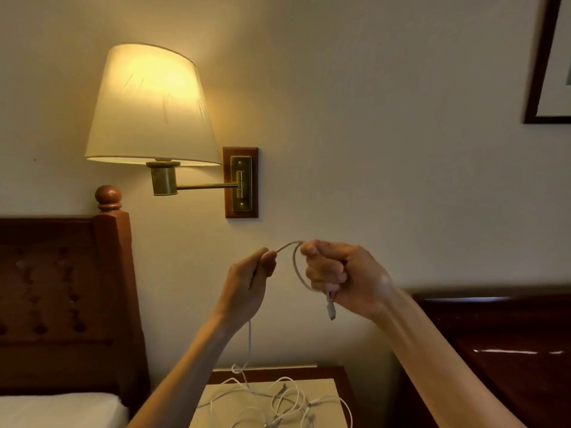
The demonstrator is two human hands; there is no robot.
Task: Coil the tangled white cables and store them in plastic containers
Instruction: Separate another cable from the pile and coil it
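I hold one white cable up in front of the wall with both hands. My right hand grips a small loop of it, and the plug end hangs below that fist. My left hand pinches the same cable a short way along, its fingers curled round it. From my left hand the cable drops down to a tangled pile of white cables on the nightstand. No plastic container is in view.
A lit wall lamp on a swing arm hangs above left. A wooden headboard and a white pillow are on the left. Dark glossy wooden furniture stands on the right, a picture frame above it.
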